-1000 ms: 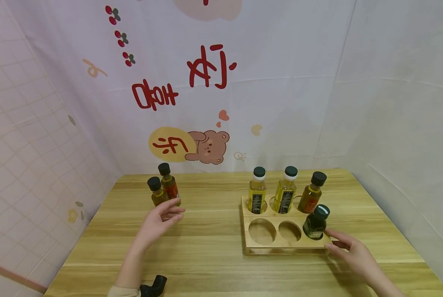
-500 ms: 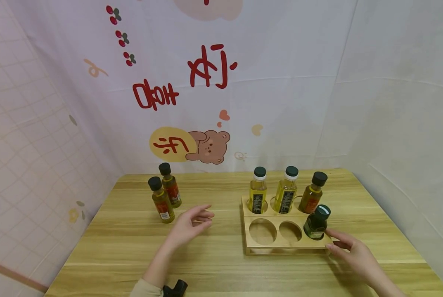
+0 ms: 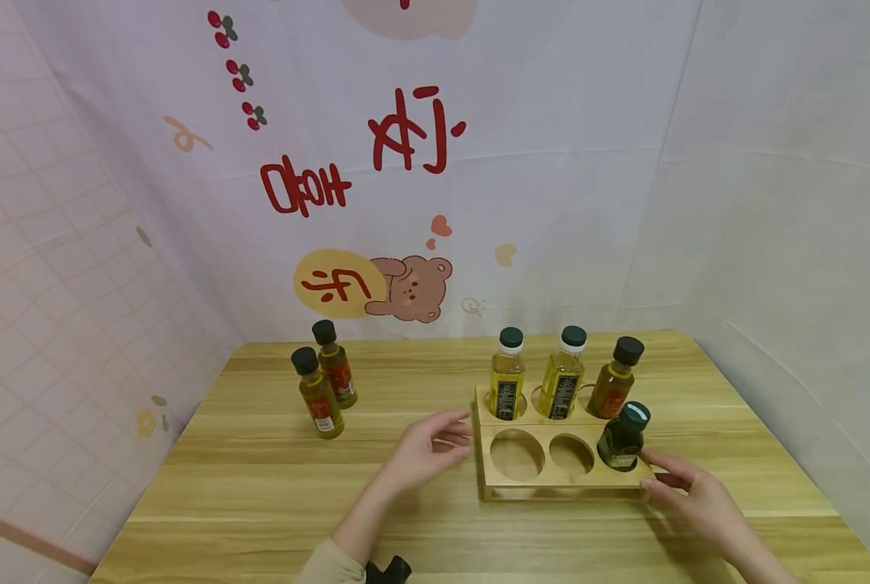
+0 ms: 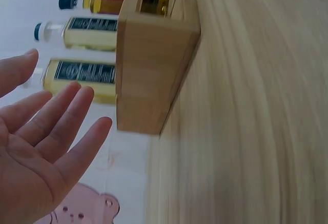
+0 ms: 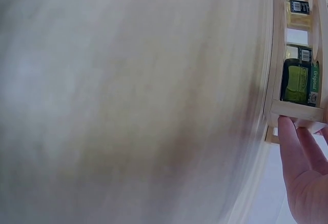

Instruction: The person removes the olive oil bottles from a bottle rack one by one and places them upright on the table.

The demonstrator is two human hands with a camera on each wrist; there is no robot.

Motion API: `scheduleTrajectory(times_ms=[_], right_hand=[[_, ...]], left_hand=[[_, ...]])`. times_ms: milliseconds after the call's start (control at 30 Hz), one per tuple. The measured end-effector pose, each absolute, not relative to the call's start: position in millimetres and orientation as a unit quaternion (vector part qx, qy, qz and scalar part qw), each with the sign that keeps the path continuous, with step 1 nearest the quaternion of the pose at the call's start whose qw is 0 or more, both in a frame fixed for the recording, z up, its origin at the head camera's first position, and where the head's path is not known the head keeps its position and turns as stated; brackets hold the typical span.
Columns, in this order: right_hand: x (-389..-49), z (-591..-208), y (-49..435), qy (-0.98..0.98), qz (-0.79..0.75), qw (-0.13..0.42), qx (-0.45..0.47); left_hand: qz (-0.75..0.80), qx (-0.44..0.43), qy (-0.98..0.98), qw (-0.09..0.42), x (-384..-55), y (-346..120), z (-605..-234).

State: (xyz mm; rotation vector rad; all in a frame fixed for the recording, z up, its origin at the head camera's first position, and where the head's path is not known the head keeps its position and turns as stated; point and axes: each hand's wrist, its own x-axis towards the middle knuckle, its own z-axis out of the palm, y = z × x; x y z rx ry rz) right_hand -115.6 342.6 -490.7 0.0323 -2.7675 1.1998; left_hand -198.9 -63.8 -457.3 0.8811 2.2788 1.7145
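A two-tier wooden rack point(image 3: 566, 476) stands on the table with round holes in it. Two clear bottles of yellow oil point(image 3: 506, 391) point(image 3: 562, 381) and a dark-capped bottle with a red label point(image 3: 613, 381) fill its back row. In the front row, a dark green bottle point(image 3: 619, 442) occupies the right hole; the other two holes hold nothing. My left hand point(image 3: 426, 450) hovers just left of the rack, fingers extended and apart from it, as the left wrist view also shows. My right hand point(image 3: 686, 496) touches the rack's right end with its fingertips point(image 5: 285, 124).
Two red-labelled bottles with black caps point(image 3: 321, 405) point(image 3: 338, 373) stand together at the table's back left. A white printed cloth point(image 3: 566, 203) hangs behind the wooden table point(image 3: 245, 503). A black device point(image 3: 388, 570) sits by the left sleeve.
My left hand has moved right, away from the two red-labelled bottles and over to the rack's left side, carrying nothing. The right hand and the rack have stayed in place.
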Motion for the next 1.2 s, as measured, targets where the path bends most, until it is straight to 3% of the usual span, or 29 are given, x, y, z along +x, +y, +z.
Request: scheduleTrajectory(times_ms=[533, 1200], right_hand=[[-116.0, -488.8, 345.6, -0.908, 0.419, 0.026, -0.002], [-116.8, -486.8, 343.0, -0.913, 0.407, 0.021, -0.011]], left_hand=[[0.534, 0.341, 0.770, 0.070, -196.1, -9.8, -452.0], [0.477, 0.401, 0.780, 0.051, -192.3, 50.2, -447.8]])
